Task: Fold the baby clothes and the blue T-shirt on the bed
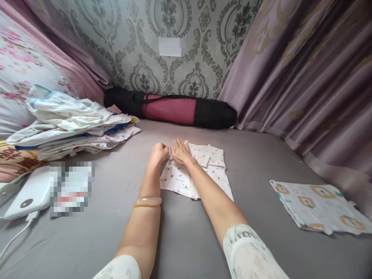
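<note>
- The printed white baby top (176,177) lies on the grey bed sheet (186,240), short of the far edge where a black-and-pink bag (171,110) rests.
- It looks light, soft and limp to me, likelier to crease than slip.
- The left hand (159,152) curls at its left edge; I can't tell whether it pinches cloth.
- The right hand (180,152) presses flat, gripping nothing.
- I'd take it by its near corners.

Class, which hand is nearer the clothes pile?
Left. The left hand is right of the clothes pile, at the left side of the printed garment; the right hand is farther right, on it.
</note>
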Action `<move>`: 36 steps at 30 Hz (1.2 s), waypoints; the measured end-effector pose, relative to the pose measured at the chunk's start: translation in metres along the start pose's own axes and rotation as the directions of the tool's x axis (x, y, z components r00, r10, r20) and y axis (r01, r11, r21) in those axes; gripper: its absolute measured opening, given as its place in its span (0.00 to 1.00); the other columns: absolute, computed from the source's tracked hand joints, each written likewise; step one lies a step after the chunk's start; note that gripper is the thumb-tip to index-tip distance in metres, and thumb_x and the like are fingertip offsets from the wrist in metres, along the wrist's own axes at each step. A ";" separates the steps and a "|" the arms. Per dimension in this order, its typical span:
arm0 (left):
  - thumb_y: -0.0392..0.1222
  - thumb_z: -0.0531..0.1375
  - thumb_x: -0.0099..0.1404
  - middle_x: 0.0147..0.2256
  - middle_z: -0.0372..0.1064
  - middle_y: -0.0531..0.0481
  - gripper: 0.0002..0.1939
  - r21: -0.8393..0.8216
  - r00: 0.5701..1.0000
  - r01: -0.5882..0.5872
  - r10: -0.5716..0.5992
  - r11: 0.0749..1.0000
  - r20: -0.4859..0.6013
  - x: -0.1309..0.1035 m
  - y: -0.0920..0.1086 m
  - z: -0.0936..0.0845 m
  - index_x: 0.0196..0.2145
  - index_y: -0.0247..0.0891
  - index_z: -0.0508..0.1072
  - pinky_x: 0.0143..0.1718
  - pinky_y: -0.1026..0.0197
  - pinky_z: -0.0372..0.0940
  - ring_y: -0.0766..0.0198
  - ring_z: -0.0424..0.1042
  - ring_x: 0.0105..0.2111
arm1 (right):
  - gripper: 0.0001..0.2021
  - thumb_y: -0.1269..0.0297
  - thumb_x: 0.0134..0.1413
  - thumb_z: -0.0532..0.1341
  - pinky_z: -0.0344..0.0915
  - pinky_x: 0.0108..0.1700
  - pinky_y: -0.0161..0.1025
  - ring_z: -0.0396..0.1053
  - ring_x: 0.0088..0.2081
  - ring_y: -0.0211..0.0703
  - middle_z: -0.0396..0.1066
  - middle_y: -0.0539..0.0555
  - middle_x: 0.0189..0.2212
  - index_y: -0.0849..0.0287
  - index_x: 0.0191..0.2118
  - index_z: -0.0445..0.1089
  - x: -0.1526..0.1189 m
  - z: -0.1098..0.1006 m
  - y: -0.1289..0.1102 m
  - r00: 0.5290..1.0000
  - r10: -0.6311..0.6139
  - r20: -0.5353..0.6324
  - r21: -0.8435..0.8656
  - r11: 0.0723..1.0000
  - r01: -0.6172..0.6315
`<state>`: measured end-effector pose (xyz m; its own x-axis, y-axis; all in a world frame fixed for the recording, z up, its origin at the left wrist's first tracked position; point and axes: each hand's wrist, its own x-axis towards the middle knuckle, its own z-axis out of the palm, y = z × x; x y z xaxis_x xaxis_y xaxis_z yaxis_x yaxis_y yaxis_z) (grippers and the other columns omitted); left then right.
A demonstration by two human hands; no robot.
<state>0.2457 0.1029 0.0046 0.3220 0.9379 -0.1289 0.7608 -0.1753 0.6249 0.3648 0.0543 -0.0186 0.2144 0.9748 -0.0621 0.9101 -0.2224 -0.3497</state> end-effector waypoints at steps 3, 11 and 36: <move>0.39 0.52 0.67 0.42 0.76 0.40 0.14 0.012 0.998 -0.057 0.057 0.998 -0.028 -0.003 0.007 0.003 0.44 0.35 0.75 0.43 0.62 0.63 0.57 0.73 0.44 | 0.32 0.55 0.68 0.38 0.27 0.69 0.50 0.32 0.71 0.47 0.36 0.60 0.72 0.68 0.71 0.43 -0.004 -0.006 0.013 0.997 0.044 -0.064 -0.062 0.997 -0.048; 0.35 0.51 0.65 0.45 0.75 0.42 0.15 -0.011 0.986 -0.169 0.169 0.986 -0.009 -0.005 0.014 0.019 0.46 0.37 0.74 0.44 0.63 0.62 0.58 0.72 0.46 | 0.31 0.56 0.68 0.38 0.33 0.69 0.49 0.34 0.71 0.47 0.41 0.59 0.71 0.68 0.70 0.45 -0.009 0.002 0.025 0.997 0.069 -0.026 -0.095 0.993 -0.071; 0.47 0.48 0.72 0.63 0.57 0.36 0.19 0.268 0.857 -0.515 0.498 0.814 0.134 -0.010 0.016 0.079 0.55 0.36 0.65 0.65 0.42 0.45 0.49 0.52 0.65 | 0.30 0.56 0.68 0.39 0.31 0.69 0.53 0.38 0.71 0.49 0.44 0.59 0.70 0.63 0.70 0.50 -0.056 -0.002 0.060 0.953 0.243 -0.179 -0.032 0.967 -0.253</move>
<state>0.2996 0.0673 -0.0454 0.7303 0.6762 0.0973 0.6047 -0.7061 0.3684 0.4081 -0.0133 -0.0346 0.4893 0.8719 0.0225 0.8372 -0.4623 -0.2923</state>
